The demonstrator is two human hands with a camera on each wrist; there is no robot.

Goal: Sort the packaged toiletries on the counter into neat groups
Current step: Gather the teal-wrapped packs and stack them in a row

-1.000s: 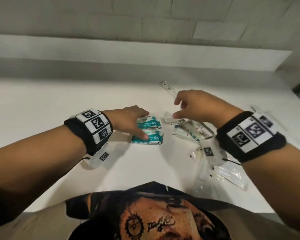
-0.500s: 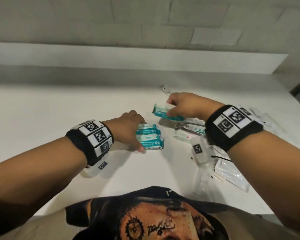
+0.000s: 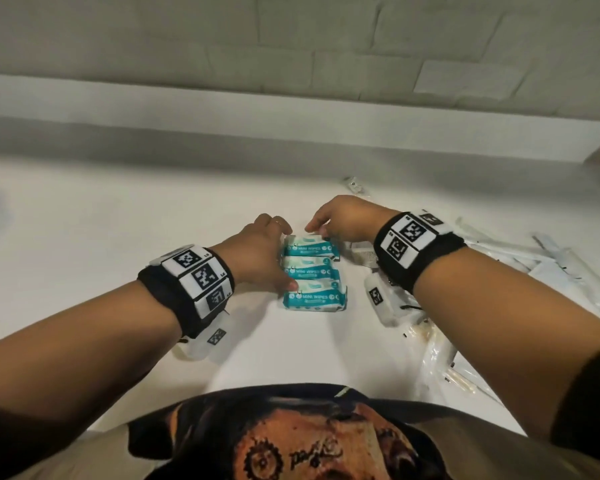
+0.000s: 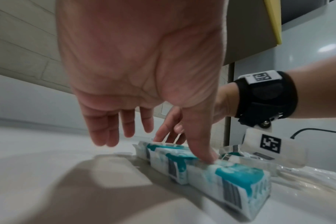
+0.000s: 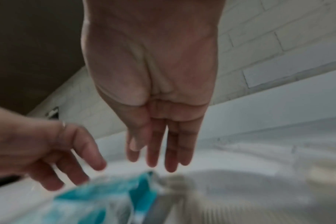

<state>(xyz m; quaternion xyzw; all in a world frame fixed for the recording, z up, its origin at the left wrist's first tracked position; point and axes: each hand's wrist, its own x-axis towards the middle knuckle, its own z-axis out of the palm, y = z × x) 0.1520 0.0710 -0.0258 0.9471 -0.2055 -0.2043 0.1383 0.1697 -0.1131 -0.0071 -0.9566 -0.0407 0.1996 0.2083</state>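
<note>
three mini wipes packs [image 3: 313,273] lie in a touching row on the white counter [image 3: 118,237]; the left hand [image 3: 260,256], fingers straight, thumbs the row, and the right hand [image 3: 347,218], fingers extended, touches the far pack.

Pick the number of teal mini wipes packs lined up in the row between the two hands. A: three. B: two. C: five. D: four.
A: the head view shows three mini wipes packs side by side in one row, the left hand at its left edge and the right hand at the far pack.
</note>
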